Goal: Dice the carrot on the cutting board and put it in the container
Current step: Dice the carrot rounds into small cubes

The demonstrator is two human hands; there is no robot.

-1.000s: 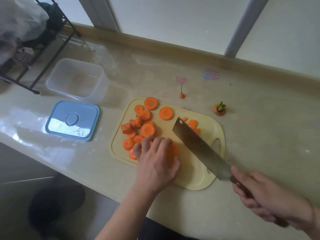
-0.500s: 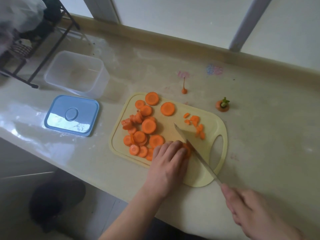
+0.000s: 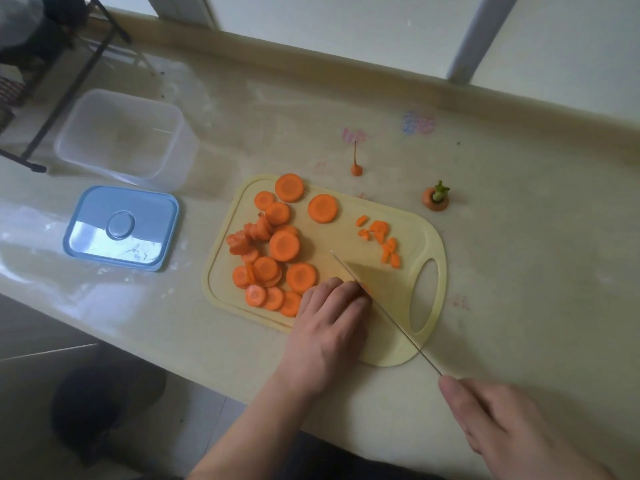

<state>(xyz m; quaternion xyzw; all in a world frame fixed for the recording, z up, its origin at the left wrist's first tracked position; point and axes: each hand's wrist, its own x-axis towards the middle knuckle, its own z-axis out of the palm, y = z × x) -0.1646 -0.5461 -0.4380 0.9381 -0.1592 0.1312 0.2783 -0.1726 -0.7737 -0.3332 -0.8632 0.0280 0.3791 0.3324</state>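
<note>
At the far left a clear container [image 3: 124, 133] is seen on the counter [image 3: 519, 271], with a blue lid [image 3: 121, 227] laid flat just in front of it. Orange carrot slices [image 3: 273, 251] are heaped on the left half of the yellow cutting board [image 3: 429, 244], and a few diced bits [image 3: 382, 240] are scattered near its handle hole. The left hand [image 3: 329, 327] is pressed down, fingers curled, over slices at the board's near edge. A knife [image 3: 381, 303] is held edge-down against those fingers. Its handle is gripped by the right hand [image 3: 502, 424]. Two carrot ends [image 3: 435, 198] are left on the counter beyond the board.
</note>
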